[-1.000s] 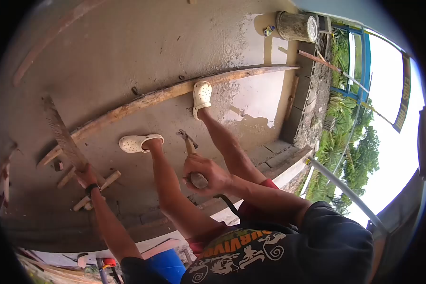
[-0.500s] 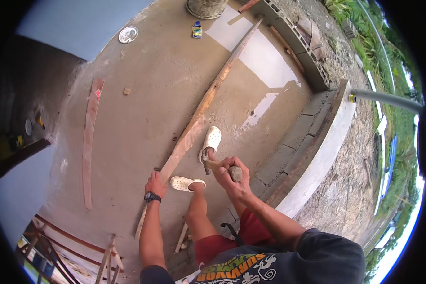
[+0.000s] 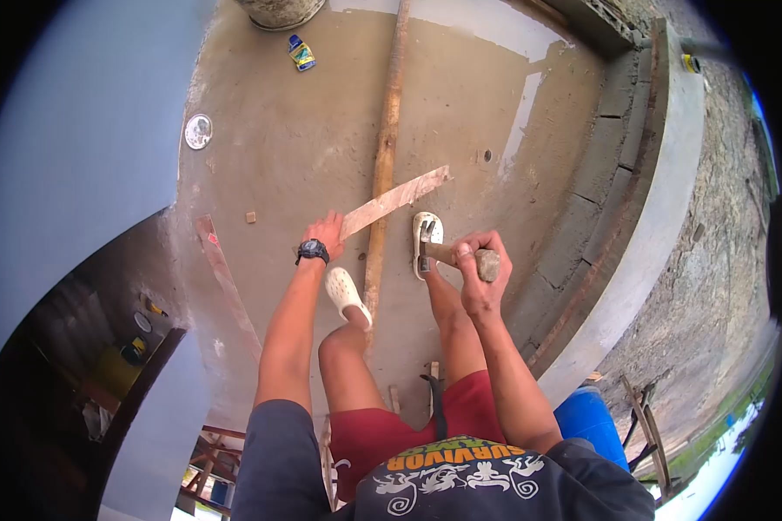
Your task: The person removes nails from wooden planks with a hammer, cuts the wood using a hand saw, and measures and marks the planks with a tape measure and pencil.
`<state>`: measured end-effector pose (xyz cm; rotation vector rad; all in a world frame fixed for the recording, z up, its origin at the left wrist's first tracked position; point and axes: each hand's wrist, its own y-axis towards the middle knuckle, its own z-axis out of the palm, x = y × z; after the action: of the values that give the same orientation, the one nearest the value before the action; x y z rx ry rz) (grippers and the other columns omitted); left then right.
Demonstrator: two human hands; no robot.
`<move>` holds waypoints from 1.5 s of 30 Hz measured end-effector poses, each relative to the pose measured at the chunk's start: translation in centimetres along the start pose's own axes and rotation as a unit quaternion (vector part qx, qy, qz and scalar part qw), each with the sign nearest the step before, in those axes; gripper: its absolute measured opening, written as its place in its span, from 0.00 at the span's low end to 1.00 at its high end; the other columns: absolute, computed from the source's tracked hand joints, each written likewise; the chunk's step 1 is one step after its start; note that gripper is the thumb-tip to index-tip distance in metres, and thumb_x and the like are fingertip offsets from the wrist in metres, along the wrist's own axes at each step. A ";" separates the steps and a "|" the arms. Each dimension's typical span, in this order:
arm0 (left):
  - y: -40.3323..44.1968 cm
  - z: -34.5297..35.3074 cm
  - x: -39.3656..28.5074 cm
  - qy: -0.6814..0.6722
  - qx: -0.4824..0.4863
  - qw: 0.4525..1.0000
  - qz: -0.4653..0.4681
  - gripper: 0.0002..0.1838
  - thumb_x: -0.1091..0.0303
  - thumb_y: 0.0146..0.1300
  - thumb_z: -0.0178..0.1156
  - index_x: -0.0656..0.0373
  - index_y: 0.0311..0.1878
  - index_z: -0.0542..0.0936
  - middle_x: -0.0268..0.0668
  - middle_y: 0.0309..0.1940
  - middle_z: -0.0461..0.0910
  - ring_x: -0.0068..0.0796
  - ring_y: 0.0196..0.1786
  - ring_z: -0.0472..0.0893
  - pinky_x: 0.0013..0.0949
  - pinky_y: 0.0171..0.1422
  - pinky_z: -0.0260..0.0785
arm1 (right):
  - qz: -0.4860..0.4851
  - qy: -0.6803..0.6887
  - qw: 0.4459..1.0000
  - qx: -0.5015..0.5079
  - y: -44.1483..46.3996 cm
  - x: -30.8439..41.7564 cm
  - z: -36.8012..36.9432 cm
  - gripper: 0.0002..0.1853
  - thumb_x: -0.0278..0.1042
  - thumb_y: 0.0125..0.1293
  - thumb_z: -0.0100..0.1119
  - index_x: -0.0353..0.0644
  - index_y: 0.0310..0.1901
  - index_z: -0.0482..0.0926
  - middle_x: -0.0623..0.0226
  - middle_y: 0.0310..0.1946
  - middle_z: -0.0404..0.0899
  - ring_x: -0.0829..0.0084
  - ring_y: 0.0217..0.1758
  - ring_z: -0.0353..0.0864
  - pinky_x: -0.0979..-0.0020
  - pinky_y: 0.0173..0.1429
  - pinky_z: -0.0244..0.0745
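Note:
My left hand [image 3: 324,234], with a black watch at the wrist, is closed on one end of a short flat board [image 3: 397,201]. The board's far end reaches up and to the right, across a long wooden beam [image 3: 388,130] on the wet concrete floor. In my right hand [image 3: 480,265] is a hammer [image 3: 440,251], gripped by its wooden handle. Its metal head hangs over the white clog [image 3: 427,227] on my right foot. The other white clog [image 3: 346,293] stands left of the beam.
A bucket [image 3: 280,10] and a blue-yellow bottle [image 3: 301,54] are at the top. A white lid [image 3: 198,132] and another board [image 3: 226,280] lie left. A low block wall [image 3: 598,191] curves along the right, with a blue drum [image 3: 591,425] near its lower end.
The view has swung round toward the floor. The short board has turned from lying along the beam to slanting across it. Both feet now point upward in view, and the hammer stays in my right hand.

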<state>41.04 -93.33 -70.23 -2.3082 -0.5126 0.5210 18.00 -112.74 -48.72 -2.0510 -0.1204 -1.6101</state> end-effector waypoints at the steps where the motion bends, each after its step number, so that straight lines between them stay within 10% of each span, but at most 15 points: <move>1: 1.3 -0.7 0.7 0.011 0.004 1.000 0.014 0.27 0.61 0.56 0.69 0.56 0.56 0.70 0.44 0.53 0.74 0.52 0.52 0.82 0.55 0.53 0.77 | -0.004 0.012 1.000 -0.024 1.1 -0.5 0.2 0.06 0.26 0.68 0.61 0.39 0.35 0.73 0.71 0.31 0.77 0.79 0.35 0.72 0.74 0.42 0.71; 22: 27.4 7.0 16.1 0.008 -0.057 0.976 0.211 0.35 0.75 0.55 0.65 0.48 0.68 0.70 0.40 0.60 0.74 0.52 0.50 0.82 0.51 0.59 0.75 | 0.077 0.071 0.993 -0.057 30.3 -17.1 16.6 0.12 0.34 0.69 0.60 0.40 0.30 0.71 0.70 0.20 0.68 0.76 0.22 0.69 0.69 0.30 0.70; 45: 27.4 6.5 15.5 0.039 -0.067 0.976 0.202 0.38 0.72 0.52 0.66 0.50 0.69 0.68 0.42 0.58 0.77 0.52 0.53 0.81 0.54 0.57 0.76 | 0.010 -0.005 0.998 0.054 45.9 -25.2 21.0 0.11 0.37 0.70 0.62 0.39 0.34 0.77 0.69 0.23 0.75 0.78 0.22 0.73 0.70 0.27 0.77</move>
<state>56.57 -100.52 -97.43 -2.5638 -0.0349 0.5981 46.64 -136.52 -91.17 -1.9719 -0.1865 -1.5484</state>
